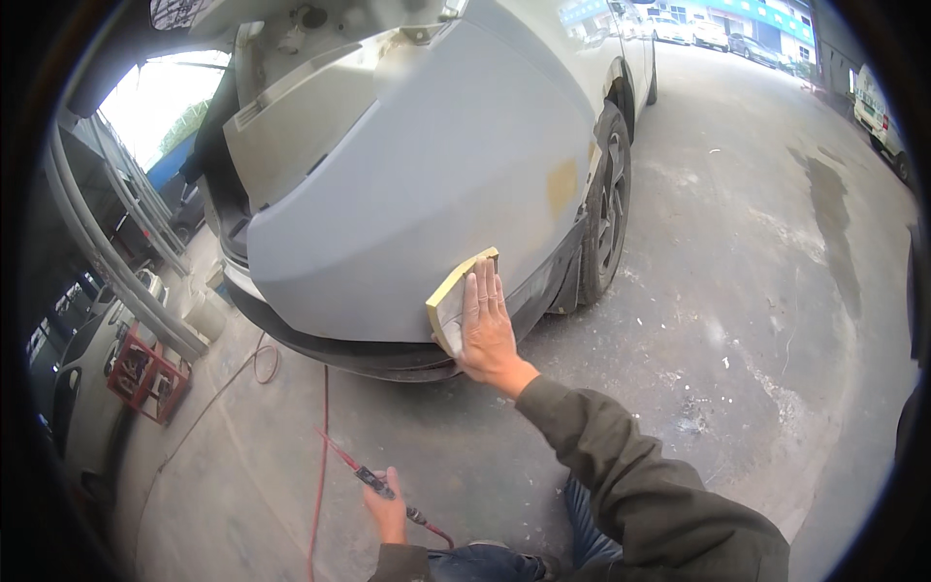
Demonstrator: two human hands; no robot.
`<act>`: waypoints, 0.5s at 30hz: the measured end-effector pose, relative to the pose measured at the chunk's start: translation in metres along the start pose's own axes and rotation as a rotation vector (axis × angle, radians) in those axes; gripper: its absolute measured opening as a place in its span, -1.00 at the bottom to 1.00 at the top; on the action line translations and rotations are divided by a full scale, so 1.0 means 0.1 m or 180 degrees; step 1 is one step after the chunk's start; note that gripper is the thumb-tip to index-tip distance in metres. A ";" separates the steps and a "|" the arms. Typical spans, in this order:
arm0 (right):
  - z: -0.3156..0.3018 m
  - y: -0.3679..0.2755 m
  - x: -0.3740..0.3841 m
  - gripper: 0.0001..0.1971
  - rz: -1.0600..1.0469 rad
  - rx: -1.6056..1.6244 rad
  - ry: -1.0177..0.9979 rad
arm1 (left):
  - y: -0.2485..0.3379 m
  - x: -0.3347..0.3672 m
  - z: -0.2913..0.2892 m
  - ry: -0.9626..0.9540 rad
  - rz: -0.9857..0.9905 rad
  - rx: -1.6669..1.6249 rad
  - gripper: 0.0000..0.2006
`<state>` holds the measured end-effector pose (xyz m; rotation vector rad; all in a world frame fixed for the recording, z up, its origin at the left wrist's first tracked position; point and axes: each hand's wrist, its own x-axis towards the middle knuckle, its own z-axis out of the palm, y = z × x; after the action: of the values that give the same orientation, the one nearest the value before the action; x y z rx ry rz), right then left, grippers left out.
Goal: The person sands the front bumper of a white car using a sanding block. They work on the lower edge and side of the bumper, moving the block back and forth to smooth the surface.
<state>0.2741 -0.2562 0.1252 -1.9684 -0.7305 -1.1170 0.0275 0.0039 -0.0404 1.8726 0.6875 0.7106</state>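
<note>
My right hand (488,335) lies with its fingers stretched along a flat yellow-edged sanding pad (448,303) and presses it to the car's rear corner. The grey-primed body panel (417,194) curves above the pad, with a tan patch (561,186) near the wheel. Low on the left, my left hand (386,506) is closed around a dark air blow gun (373,480) with a thin red nozzle, which points up and away from me. A red hose runs from the gun's lower end. Part of the grip is hidden by my fingers.
A red hose (323,436) trails over the concrete floor. The dark lower bumper (388,357) and rear wheel (608,204) flank the panel. At left stand a red metal rack (147,375), a pale bucket (205,315) and grey posts. Parked cars (708,36) line the far background.
</note>
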 end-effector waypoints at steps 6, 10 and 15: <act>-0.47 0.13 1.18 -0.02 0.0195 0.0352 0.0863 | 0.10 -0.03 -0.03 0.0053 0.0194 0.0161 -0.73; -0.19 -0.42 0.94 -0.07 0.0409 0.0163 0.1048 | 0.11 -0.02 0.00 0.0102 0.0104 0.0176 -0.72; -0.24 0.26 0.48 -0.09 -0.0524 -0.0352 -0.0055 | -0.12 0.07 -0.04 0.0195 0.0004 0.0020 -0.72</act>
<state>0.3051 -0.2856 0.1676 -2.0416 -0.8695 -1.2630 0.0271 0.0157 -0.0482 1.8636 0.7283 0.7700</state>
